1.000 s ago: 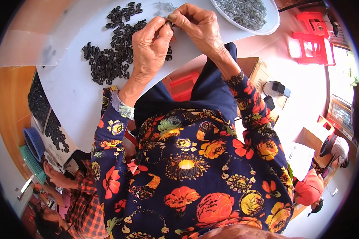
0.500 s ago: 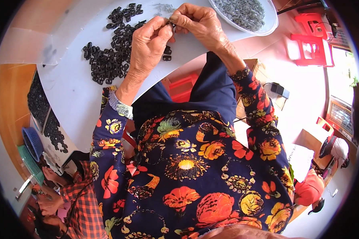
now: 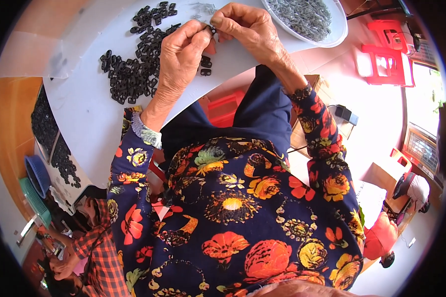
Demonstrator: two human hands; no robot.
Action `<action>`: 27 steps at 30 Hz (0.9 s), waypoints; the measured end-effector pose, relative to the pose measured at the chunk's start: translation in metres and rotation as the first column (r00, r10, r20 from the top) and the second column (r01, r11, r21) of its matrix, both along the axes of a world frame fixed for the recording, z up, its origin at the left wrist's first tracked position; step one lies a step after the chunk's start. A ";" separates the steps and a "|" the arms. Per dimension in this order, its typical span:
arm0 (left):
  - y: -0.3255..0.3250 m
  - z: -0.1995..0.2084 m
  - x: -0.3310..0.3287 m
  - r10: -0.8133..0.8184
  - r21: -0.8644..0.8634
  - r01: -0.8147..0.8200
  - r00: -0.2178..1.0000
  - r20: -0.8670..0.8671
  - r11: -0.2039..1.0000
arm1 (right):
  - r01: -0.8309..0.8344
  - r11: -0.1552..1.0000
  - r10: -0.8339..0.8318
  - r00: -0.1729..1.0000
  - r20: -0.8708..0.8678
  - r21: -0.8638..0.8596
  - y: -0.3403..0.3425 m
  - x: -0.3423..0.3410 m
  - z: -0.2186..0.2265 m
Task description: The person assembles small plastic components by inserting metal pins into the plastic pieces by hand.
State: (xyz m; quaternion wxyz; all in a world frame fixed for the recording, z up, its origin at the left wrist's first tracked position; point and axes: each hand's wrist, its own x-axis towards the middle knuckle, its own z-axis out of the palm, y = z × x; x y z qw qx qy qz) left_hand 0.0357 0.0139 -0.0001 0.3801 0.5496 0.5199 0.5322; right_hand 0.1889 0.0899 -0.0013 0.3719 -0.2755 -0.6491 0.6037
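Observation:
My left hand (image 3: 180,57) pinches a small black plastic part (image 3: 211,29) between thumb and fingers above the table. Close beside it, my right hand (image 3: 249,30) has thumb and forefinger pressed together; whatever they hold is too small to make out. A heap of similar black plastic parts (image 3: 134,79) spreads over the white table (image 3: 91,106) to the left of my left hand. A few thin grey wire-like pieces (image 3: 203,9) lie just beyond my hands. To the right stands a round white bowl (image 3: 338,42) full of such grey pieces.
At the left, a person in a checked shirt (image 3: 104,247) sits near more black parts (image 3: 64,161), a blue basket (image 3: 37,175) and a green basket (image 3: 34,200). Red stools (image 3: 386,64) stand at the right. Another person in red (image 3: 381,237) is at lower right.
My left hand has shifted slightly left, away from my right fingertips, and the black part in it shows more. The hands of the person at the left have moved.

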 end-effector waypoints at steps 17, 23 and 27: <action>-0.009 -0.003 -0.005 0.035 0.040 -0.038 0.997 0.068 0.998 | 0.038 0.992 -0.049 0.994 -0.094 -0.120 -0.013 -0.017 0.000; -0.004 -0.004 0.000 0.081 0.033 -0.083 0.995 0.050 0.996 | 0.121 0.990 -0.126 0.990 -0.065 -0.069 -0.015 -0.016 -0.004; -0.001 -0.007 0.005 0.092 0.111 -0.103 0.991 0.100 0.988 | 0.204 0.965 -0.220 0.971 -0.090 -0.165 -0.021 -0.021 -0.008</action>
